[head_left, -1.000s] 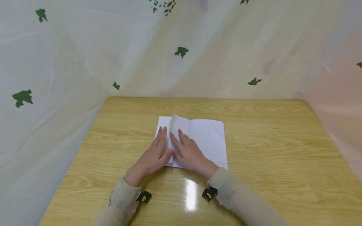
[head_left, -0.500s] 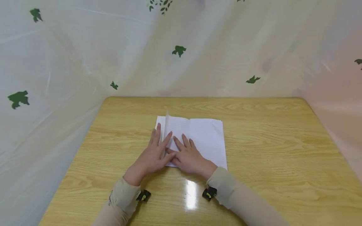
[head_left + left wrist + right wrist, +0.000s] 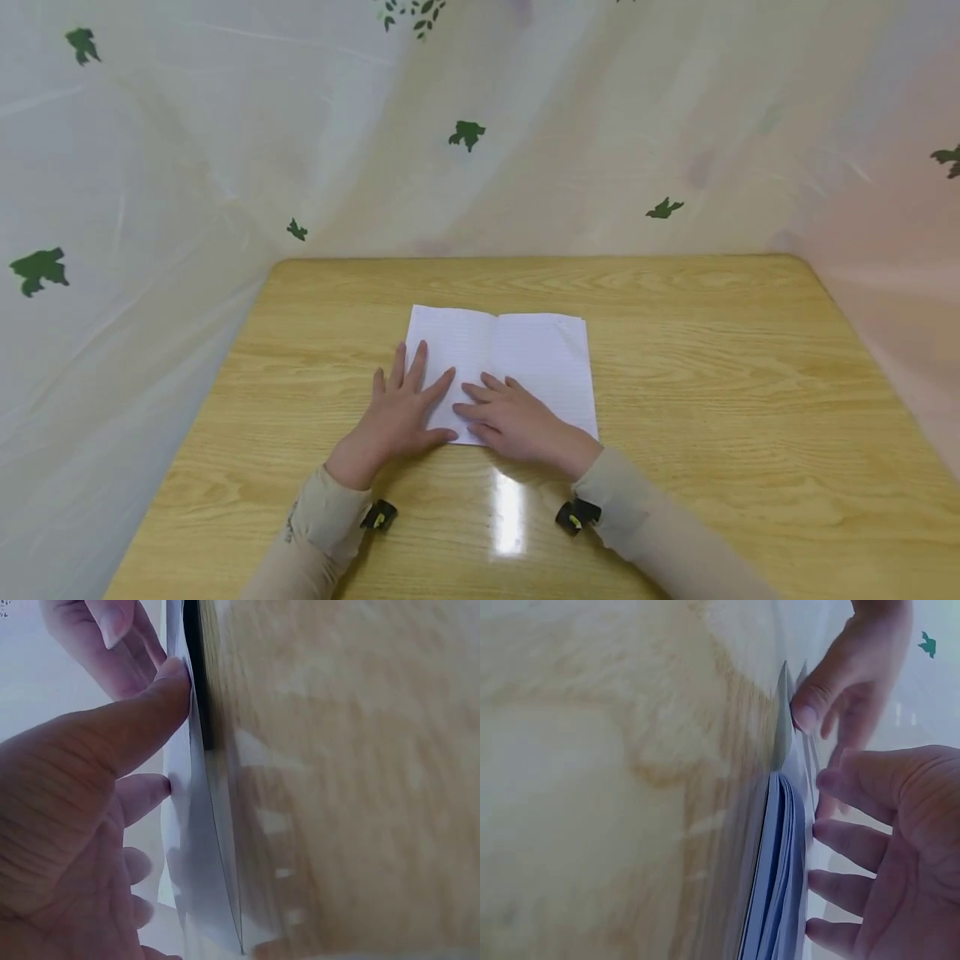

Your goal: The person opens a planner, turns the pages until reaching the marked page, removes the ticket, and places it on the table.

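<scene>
An open notebook (image 3: 543, 358) with white lined pages lies on the table, its fold running down the middle. My left hand (image 3: 397, 421) rests with spread fingers on the left page, thumb at the near edge. Across the lower part near the fold, my right hand (image 3: 517, 421) touches the paper with its fingertips. In the left wrist view, the left thumb (image 3: 142, 712) lies against the page edge, the other fingertips on the sheet. From the right wrist view, the thicker stack of pages (image 3: 776, 870) shows edge-on beneath the right fingertips.
The notebook lies on a glossy wood-grain table (image 3: 712, 400), with a bright reflection near its front. A pale curtain (image 3: 562, 125) with green bird and leaf prints hangs behind and at both sides. Small black devices (image 3: 577, 515) sit at both wrists.
The raised page has turned over to the left and now lies flat under the left hand. Both hands have spread apart slightly, and the right hand has shifted a little toward the right.
</scene>
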A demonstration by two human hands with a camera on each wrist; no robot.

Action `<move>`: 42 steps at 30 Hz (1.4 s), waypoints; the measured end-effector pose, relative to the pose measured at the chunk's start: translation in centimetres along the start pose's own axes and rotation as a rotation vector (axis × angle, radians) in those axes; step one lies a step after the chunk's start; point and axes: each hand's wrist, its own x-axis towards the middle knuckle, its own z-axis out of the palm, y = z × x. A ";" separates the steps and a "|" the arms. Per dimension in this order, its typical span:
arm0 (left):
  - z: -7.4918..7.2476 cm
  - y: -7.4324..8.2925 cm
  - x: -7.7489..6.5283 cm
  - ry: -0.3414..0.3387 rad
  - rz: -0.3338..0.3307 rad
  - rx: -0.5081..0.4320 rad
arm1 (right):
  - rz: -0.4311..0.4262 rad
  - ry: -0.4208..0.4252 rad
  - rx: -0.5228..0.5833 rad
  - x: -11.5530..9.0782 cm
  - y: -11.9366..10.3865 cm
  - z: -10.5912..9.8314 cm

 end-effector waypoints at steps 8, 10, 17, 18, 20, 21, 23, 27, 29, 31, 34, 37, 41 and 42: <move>-0.2 -0.1 -0.1 -0.090 -0.003 -0.097 | 0.082 0.250 -0.015 -1.2 2.3 -0.4; -0.3 -0.1 -0.1 -0.104 -0.006 -0.117 | 0.167 0.309 -0.046 -1.5 2.8 -0.8; -0.2 -0.1 0.0 -0.144 -0.013 -0.117 | 0.580 0.395 0.004 -1.8 5.2 -2.2; -0.2 -0.1 0.0 -0.148 -0.013 -0.117 | 0.621 0.400 0.022 -1.9 5.6 -2.4; -0.1 -0.2 0.0 -0.148 -0.009 -0.122 | 0.685 0.405 0.060 -1.9 6.4 -2.6; -0.1 -0.1 0.0 -0.153 -0.010 -0.120 | 0.707 0.404 0.074 -1.9 6.7 -2.6; 0.0 -0.1 0.1 -0.159 -0.012 -0.123 | 0.743 0.395 0.100 -2.0 7.2 -2.8; 0.1 -0.1 0.1 -0.174 -0.016 -0.118 | 0.791 0.375 0.131 -2.1 7.8 -2.9; 0.2 -0.1 0.1 -0.174 -0.015 -0.121 | 0.804 0.369 0.139 -2.1 7.9 -2.9; 0.2 0.0 0.1 -0.170 -0.013 -0.126 | 0.810 0.368 0.145 -2.0 8.0 -2.9; 0.1 0.0 0.0 -0.164 -0.007 -0.133 | 0.816 0.369 0.143 -1.9 8.1 -2.8; 0.0 0.1 0.0 -0.164 -0.005 -0.139 | 0.815 0.370 0.131 -1.9 8.2 -2.7; 0.1 0.0 0.0 -0.165 -0.004 -0.141 | 0.827 0.361 0.118 -1.9 8.3 -2.7; 0.1 0.0 0.0 -0.165 -0.003 -0.142 | 0.833 0.355 0.118 -1.9 8.3 -2.7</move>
